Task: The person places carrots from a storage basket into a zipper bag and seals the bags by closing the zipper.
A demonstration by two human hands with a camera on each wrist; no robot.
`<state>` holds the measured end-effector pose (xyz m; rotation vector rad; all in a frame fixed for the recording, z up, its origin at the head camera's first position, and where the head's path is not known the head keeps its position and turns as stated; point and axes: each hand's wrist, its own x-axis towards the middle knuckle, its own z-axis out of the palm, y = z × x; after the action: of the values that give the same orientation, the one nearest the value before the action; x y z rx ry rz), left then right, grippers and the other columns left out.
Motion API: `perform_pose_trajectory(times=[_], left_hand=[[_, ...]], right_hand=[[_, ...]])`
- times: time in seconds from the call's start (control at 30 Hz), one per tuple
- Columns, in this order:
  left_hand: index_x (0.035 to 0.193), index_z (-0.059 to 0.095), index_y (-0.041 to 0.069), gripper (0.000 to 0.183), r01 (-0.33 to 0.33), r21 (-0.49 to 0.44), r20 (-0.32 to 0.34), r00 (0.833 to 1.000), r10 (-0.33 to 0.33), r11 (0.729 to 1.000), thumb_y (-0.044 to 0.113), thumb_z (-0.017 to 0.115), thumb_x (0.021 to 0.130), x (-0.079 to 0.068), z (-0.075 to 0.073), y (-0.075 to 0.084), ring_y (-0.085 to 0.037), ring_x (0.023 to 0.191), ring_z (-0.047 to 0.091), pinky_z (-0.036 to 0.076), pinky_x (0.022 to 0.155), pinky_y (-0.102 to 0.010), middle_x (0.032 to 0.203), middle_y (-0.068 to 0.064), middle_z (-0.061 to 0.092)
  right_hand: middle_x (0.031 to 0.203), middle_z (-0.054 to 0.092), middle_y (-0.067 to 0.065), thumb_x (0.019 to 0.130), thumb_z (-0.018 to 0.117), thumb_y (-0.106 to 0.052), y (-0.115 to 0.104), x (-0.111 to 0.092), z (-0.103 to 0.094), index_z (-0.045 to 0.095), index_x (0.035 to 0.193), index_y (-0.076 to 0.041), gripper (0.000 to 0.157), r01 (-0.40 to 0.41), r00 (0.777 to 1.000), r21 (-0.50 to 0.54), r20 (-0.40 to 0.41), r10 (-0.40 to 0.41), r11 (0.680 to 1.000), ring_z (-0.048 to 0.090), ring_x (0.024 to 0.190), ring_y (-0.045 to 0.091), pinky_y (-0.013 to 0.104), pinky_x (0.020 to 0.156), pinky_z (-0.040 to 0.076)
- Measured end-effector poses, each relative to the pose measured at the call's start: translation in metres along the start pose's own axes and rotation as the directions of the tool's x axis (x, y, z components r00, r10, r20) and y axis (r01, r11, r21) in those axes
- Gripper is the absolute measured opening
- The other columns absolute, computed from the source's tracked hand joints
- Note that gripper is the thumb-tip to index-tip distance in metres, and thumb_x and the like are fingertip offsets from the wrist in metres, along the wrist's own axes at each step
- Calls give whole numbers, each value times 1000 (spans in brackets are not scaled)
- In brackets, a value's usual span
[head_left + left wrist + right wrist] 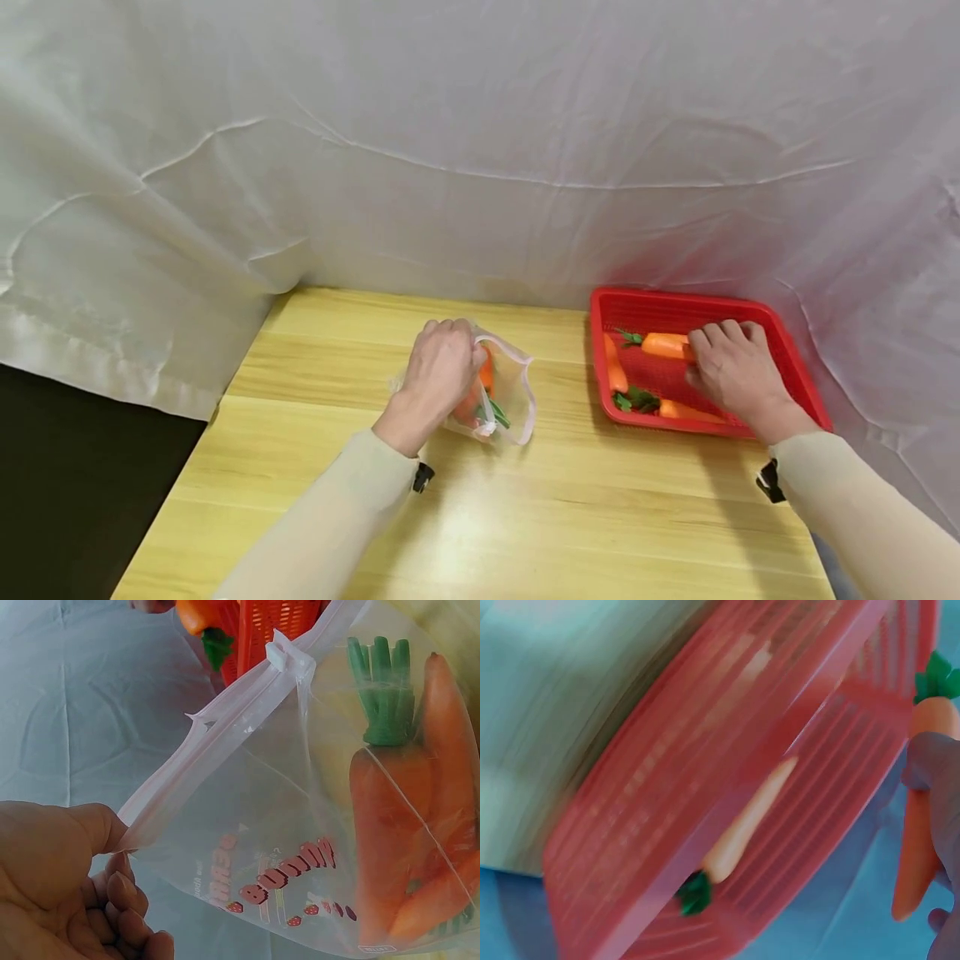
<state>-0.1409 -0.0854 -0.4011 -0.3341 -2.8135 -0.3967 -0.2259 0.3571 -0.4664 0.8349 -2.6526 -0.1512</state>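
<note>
My left hand [442, 367] pinches the rim of a clear zip bag [300, 802] between thumb and forefinger. Inside the bag, in the left wrist view, are a thick toy carrot [390, 825] with a green stalk top and slimmer orange ones beside it. A white slider [276, 657] sits on the bag's zip. Over the red basket [678, 294], my right hand [738, 371] grips an orange toy carrot [666, 346], its green leaves pointing left in the head view. Two more carrots lie in the basket, one at the left wall [615, 371] and one along the front [686, 412].
The light wooden table [300, 467] carries the bag near its middle and the basket at its back right. A pale grey cloth [465, 225] hangs behind the table and along both sides. A dark area [75, 492] lies past the table's left edge.
</note>
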Motion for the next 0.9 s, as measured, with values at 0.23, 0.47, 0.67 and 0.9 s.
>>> perform_pose_trajectory(times=[0.23,0.47,0.67,0.9], left_hand=[[67,45,11,30,-38,99,-81,996,46,994,8,69,86,2,5,2,-16,58,33,34,65,-29,61,2,34],[69,49,10,27,-39,136,-135,989,58,990,9,70,85,3,6,3,-17,59,36,35,64,-29,61,0,40],[70,51,9,25,-34,136,-134,990,52,990,12,68,88,4,5,2,-18,59,39,37,65,-30,62,-1,45],[70,50,9,26,-49,133,-133,989,66,990,11,68,89,5,4,1,-18,58,37,37,66,-31,61,-1,45]], right_hand=[[86,55,19,84,58,-31,-35,7,-16,51,94,-1,32,100,981,-1,-164,-99,995,54,89,45,64,85,42],[83,54,18,90,47,-38,-70,11,-36,54,93,-2,37,147,962,18,-237,-138,989,55,85,44,63,84,42],[80,51,15,91,49,-35,-99,13,-49,56,92,-2,34,200,937,79,-307,-167,976,53,83,41,60,82,40],[84,56,12,94,49,-39,-134,12,-56,59,96,-4,36,255,931,147,-306,-202,956,53,83,36,56,82,40]])
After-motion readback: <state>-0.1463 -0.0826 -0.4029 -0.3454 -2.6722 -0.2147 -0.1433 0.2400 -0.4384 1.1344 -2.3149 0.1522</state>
